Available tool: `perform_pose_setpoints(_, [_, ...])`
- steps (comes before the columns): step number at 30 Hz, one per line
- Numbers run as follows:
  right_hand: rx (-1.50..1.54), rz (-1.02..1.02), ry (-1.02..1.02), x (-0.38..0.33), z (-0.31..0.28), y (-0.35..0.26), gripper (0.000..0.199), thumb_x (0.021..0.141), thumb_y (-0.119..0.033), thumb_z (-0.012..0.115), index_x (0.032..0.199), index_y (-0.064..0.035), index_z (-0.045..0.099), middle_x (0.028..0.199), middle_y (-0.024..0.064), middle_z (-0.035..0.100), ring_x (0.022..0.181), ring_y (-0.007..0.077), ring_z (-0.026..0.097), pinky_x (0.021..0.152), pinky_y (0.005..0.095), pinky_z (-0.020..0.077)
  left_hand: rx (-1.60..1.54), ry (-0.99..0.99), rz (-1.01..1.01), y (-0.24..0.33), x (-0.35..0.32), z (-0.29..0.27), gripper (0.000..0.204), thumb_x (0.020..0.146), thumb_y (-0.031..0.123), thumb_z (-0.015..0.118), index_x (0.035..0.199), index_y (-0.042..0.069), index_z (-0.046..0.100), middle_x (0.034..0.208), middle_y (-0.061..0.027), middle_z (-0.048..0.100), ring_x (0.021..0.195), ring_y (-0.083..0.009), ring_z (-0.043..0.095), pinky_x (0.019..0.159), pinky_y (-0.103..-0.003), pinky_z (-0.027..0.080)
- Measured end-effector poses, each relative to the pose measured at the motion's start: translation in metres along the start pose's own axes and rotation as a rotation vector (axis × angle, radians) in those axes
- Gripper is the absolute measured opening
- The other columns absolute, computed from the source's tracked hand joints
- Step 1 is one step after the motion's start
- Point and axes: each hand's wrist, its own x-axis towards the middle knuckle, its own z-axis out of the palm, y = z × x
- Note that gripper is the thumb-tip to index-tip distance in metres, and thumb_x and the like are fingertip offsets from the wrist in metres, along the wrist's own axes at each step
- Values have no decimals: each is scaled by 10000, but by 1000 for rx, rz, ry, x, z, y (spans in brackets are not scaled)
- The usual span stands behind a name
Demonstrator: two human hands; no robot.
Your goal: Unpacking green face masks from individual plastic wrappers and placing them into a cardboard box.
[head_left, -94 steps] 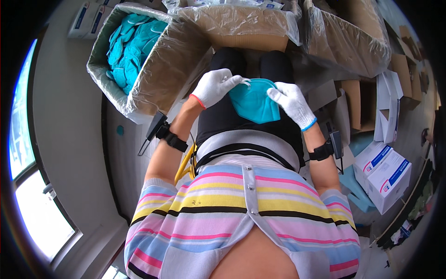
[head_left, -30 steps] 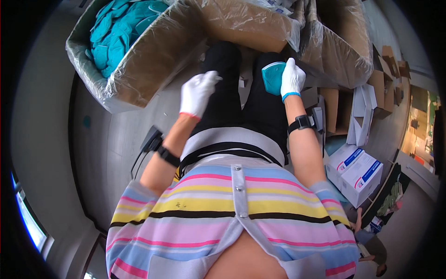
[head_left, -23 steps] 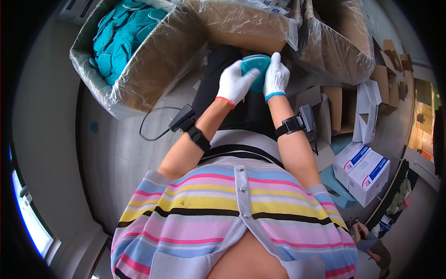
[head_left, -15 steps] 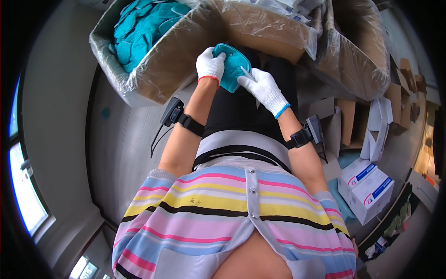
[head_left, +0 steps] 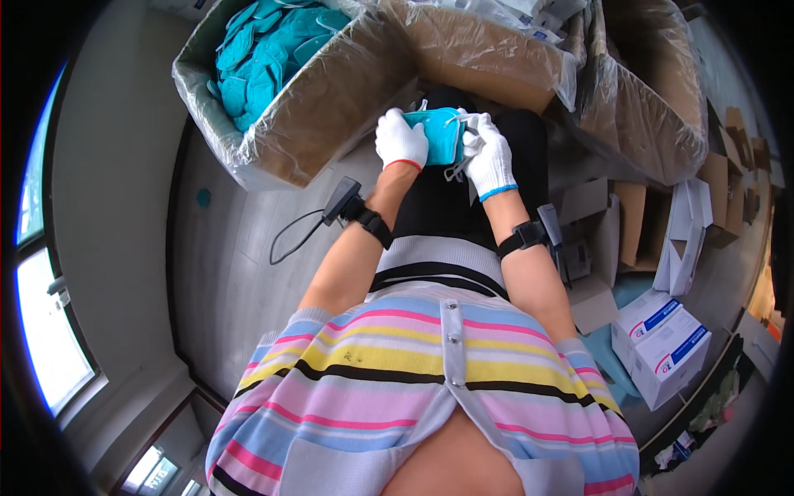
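Observation:
Both my hands wear white knit gloves and hold one teal face mask above my lap. My left hand grips the mask's left side. My right hand grips its right side, where white elastic straps hang loose. Just beyond my hands stands a plastic-lined cardboard box filled with several teal masks. A black band sits on each wrist.
Two more plastic-lined cardboard boxes stand ahead and to the right. Small white and blue cartons and flattened cartons lie on the floor at right. A black cable trails over the grey floor at left. Windows are at far left.
My hands came together on the teal mask, swung left toward the box of masks, and now sit centred above my lap, both still on the mask.

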Motion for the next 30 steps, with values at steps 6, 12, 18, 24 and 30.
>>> perform_pose_setpoints(6, [-295, -11, -27, 8, -3, -12, 216, 1017, -200, 495, 976, -53, 648, 817, 23, 641, 538, 75, 486, 453, 195, 372, -180, 122, 753, 28, 25, -18, 237, 840, 131, 652, 1075, 106, 661, 968, -132, 667, 958, -345, 622, 825, -452, 493])
perform_pose_setpoints(12, [-374, -93, -38, 10, 9, -13, 218, 1010, -165, 494, 1064, -23, 650, 902, 70, 676, 625, 127, 543, 562, 254, 456, -206, -111, 722, 26, 42, 16, 212, 924, 241, 570, 860, 57, 655, 860, -187, 640, 854, -391, 615, 739, -455, 490])
perform_pose_setpoints(18, [26, -36, -211, 24, -1, -8, 255, 1032, -243, 473, 1015, -25, 603, 929, 97, 646, 836, 201, 609, 811, 324, 509, -103, -170, 422, 34, 27, 23, 429, 961, 411, 505, 769, 65, 669, 798, -214, 651, 803, -399, 639, 696, -484, 492])
perform_pose_setpoints(24, [-200, 313, 96, -10, 19, -5, 441, 1042, -391, 375, 639, -215, 401, 481, -50, 313, 343, 134, 302, 335, 288, 233, 161, -147, 442, 28, 33, 28, 467, 959, 418, 498, 689, 84, 682, 715, -175, 663, 721, -373, 657, 682, -486, 511])
perform_pose_setpoints(30, [-199, 362, 173, -129, 19, -25, 318, 1027, -274, 473, 737, -143, 489, 581, -53, 386, 427, 71, 374, 382, 242, 300, 147, -132, 164, 7, 67, 27, 520, 985, 415, 361, 796, 84, 713, 875, -193, 693, 858, -402, 663, 771, -509, 511])
